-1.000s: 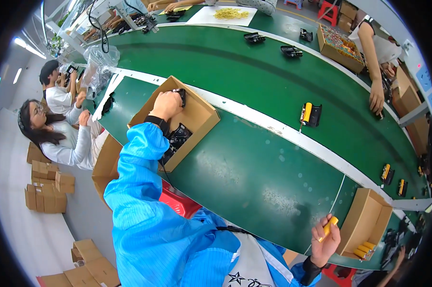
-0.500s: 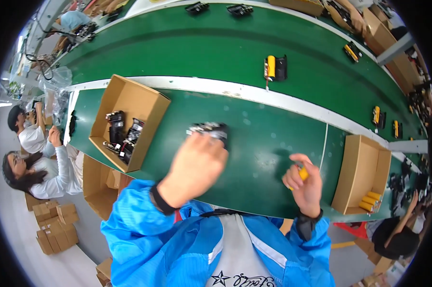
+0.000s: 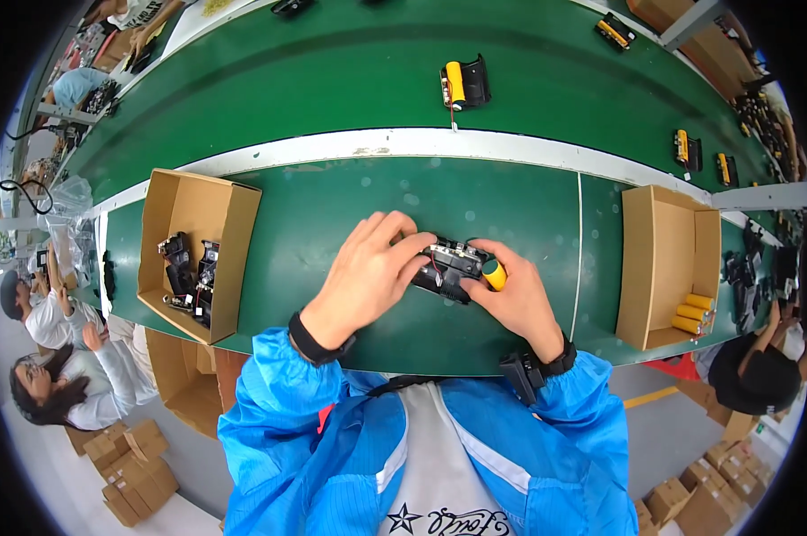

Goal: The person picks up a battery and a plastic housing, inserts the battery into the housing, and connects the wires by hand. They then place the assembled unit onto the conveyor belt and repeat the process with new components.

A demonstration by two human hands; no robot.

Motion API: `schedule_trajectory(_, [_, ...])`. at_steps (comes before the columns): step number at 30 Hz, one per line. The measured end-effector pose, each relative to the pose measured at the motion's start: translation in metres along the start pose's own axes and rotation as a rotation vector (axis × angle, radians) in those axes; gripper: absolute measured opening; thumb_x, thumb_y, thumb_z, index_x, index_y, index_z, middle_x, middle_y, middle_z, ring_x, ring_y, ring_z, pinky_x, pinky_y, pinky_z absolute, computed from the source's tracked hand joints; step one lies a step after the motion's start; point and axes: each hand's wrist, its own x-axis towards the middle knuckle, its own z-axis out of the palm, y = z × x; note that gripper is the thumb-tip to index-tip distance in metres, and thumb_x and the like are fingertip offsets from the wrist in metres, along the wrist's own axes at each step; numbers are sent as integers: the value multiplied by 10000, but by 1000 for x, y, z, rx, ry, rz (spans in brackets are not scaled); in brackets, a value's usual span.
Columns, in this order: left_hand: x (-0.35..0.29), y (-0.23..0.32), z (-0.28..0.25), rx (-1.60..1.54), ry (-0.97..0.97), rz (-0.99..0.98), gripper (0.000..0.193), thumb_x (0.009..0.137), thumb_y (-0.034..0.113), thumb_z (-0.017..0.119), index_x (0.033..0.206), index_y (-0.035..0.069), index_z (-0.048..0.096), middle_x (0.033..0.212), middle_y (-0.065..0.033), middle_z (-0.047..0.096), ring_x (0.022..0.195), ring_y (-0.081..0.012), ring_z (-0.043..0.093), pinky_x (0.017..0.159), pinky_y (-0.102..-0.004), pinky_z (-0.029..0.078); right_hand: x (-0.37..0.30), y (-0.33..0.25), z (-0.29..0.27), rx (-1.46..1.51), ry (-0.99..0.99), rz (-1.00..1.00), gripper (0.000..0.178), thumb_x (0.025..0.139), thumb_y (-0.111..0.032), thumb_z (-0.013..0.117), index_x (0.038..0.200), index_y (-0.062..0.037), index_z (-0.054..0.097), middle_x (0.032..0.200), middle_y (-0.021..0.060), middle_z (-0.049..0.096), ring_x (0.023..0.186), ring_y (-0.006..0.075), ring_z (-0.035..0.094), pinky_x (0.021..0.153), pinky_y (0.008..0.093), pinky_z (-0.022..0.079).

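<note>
Left grip: closing thumb and fingers on the left end of a black housing, an open shell showing pale fittings and a thin red wire. Right grip: holding a yellow cylinder, dark end facing up, thumb and forefinger also touching the housing's right end. Housing: sitting between the two grips, over the counter; contact with the surface, cannot tell.

Left of the left grip: a stretch of green surface is reaching to an open carton, which is holding several black parts. Right of the right grip: a similar stretch, crossed by a thin pale line, is running to a second carton; yellow cylinders are lying at its near end. Both cartons' walls are standing up, limiting sideways reach.

Nearer than the grips: the counter's edge is curving past the wearer's blue jacket. Beyond the grips: a white strip is bounding the counter. Farther beyond: a green lane is carrying a black shell with yellow cylinder, well apart from both grips. Far right: a metal bar is jutting past the second carton.
</note>
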Motion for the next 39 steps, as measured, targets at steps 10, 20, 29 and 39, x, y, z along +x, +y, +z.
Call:
schedule_trajectory(10, [21, -31, -2, -98, -229, 77, 135, 791, 28, 679, 921, 43, 710, 858, -91, 607, 833, -285, 589, 746, -398, 504, 11, 1, -2, -89, -33, 0, 455, 752, -102, 753, 1191, -57, 643, 969, 171, 711, 835, 310, 692, 790, 362, 538])
schedule_trajectory(20, [37, -48, 4, -325, -297, -22, 98, 825, 41, 702, 915, 19, 731, 825, -126, 644, 767, -302, 625, 680, -374, 503, 20, 5, -11, -17, -123, -19, 460, 752, -74, 744, 1203, -58, 650, 972, 151, 716, 782, 213, 661, 776, 320, 530])
schedule_trajectory(29, [46, -64, 9, -484, -372, -72, 91, 829, 78, 728, 904, 29, 745, 797, -106, 674, 735, -253, 632, 661, -344, 491, 23, -1, -11, 21, -177, 25, 467, 751, -57, 737, 1209, -57, 643, 909, 125, 701, 736, 178, 616, 749, 301, 522])
schedule_trajectory(39, [46, -70, 16, -589, -419, -183, 100, 824, 85, 750, 901, 22, 745, 819, -80, 681, 734, -185, 622, 640, -308, 469, 31, 1, -18, 67, -223, 64, 445, 739, -21, 686, 1182, -62, 664, 779, 74, 656, 580, 110, 569, 541, 263, 472])
